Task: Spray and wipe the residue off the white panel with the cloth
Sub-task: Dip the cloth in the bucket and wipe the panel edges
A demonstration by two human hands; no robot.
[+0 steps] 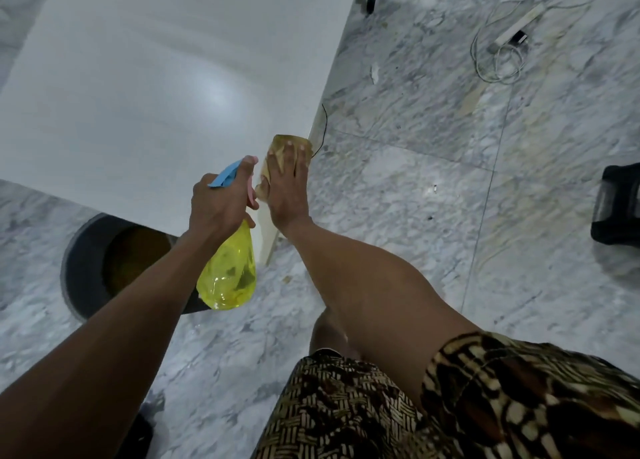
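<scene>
A large white panel point(145, 87) lies flat above a marble floor, filling the upper left. My left hand point(218, 202) grips a yellow spray bottle point(230, 271) with a blue and pink trigger head, nozzle pointing over the panel's near right corner. Right beside it, my right hand point(289, 188) presses flat on a yellowish-brown cloth point(289, 141) at the panel's right edge. The cloth shows mostly beyond my fingertips; the rest is hidden under the palm.
A dark round bucket point(86, 257) stands under the panel's near edge. A power strip with white cables point(512, 37) lies on the floor at upper right. A black object point(616, 209) sits at the right border. A thin black wire point(323, 126) hangs off the panel edge.
</scene>
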